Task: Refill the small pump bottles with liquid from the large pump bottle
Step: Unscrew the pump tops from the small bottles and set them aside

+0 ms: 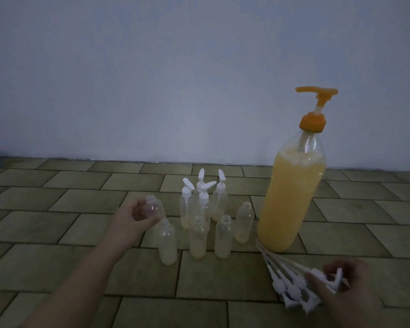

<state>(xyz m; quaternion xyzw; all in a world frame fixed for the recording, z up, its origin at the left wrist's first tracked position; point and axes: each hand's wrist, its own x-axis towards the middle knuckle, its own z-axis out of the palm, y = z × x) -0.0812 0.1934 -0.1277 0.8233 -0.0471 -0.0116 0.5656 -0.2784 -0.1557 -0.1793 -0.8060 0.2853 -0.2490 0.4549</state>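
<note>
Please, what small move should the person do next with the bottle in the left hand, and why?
Probably bring the open small bottle held in the left hand under the spout of the large pump bottle. Its neck has no pump, it looks nearly empty, and the large bottle is almost full. The right hand is at the loose pump heads.

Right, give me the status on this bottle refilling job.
Done: four small bottles at the back wear pumps. In hand: the left hand grips an open small bottle; the right hand holds loose pump heads. Left: four uncapped bottles need pumps; the large bottle is nearly full.
</note>
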